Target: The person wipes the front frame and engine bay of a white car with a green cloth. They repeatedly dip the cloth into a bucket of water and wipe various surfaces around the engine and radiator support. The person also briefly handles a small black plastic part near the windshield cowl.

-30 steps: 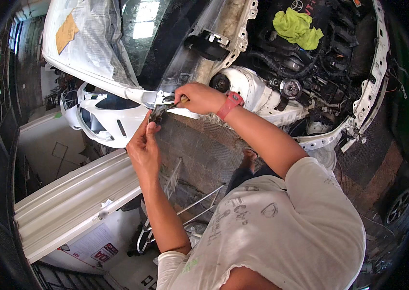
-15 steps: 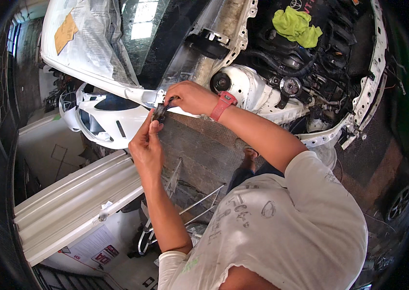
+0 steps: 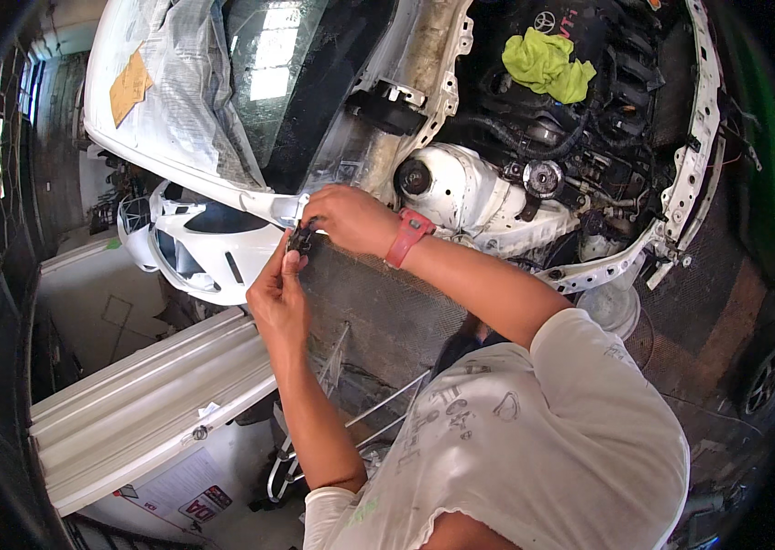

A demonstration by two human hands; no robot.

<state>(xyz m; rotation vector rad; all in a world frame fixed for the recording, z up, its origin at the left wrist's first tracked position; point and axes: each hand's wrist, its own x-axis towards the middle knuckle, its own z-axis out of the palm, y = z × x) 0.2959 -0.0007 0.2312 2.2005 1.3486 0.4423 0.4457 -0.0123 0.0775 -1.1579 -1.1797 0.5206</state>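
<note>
The left hand (image 3: 279, 298) pinches a black part (image 3: 300, 242) between thumb and fingers, holding it up by the car's white corner. The right hand (image 3: 351, 218), with a red watch (image 3: 410, 238) at its wrist, curls its fingers to the part's upper end; I cannot tell whether they grip it or only press on it.

A second ago the right hand sat higher and something yellowish showed at its fingers. It has since come down toward the left hand, and the yellowish thing no longer shows. That suggests the fingers of both hands are now busy on the part itself.

Farther out, to the right, a pale tub (image 3: 612, 312) stands low by the car's front; its contents cannot be made out. The engine bay (image 3: 690, 179) holds the engine, hoses and metal fittings, with a crumpled green cloth (image 3: 548, 66) lying on top. Left of the hands is a white bumper (image 3: 222, 243); beyond, the windscreen (image 3: 277, 137) is partly covered by a sheet (image 3: 208, 101).
</note>
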